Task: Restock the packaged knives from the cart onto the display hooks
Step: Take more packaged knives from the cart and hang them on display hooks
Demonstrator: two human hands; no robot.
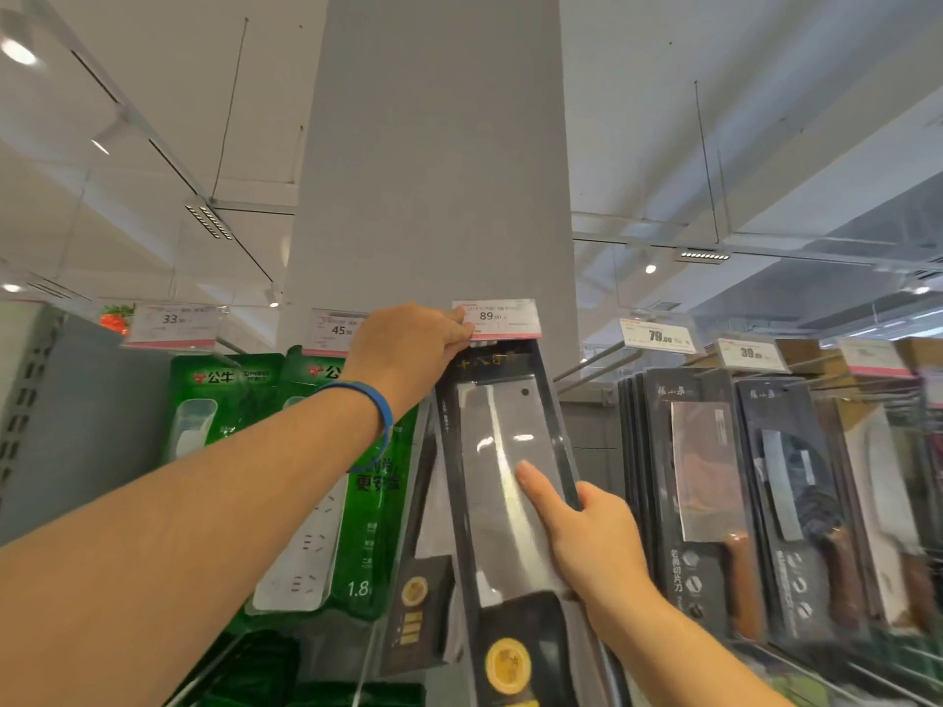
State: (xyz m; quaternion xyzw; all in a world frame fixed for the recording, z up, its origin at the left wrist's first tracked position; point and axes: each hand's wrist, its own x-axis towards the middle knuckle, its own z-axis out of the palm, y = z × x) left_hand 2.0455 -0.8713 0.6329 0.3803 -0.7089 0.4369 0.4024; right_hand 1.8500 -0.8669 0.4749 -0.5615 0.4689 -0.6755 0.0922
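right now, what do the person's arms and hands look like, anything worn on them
The left arm and right arm are bare, with no sleeves in view. The left hand and right hand wear no gloves. A thin blue band circles the left wrist. No watch or ring shows on the right.

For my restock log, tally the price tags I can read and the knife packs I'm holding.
Readable price tags: 5 (33, 45, 89, 79, 39)
Knife packs held: 1
Total: 6
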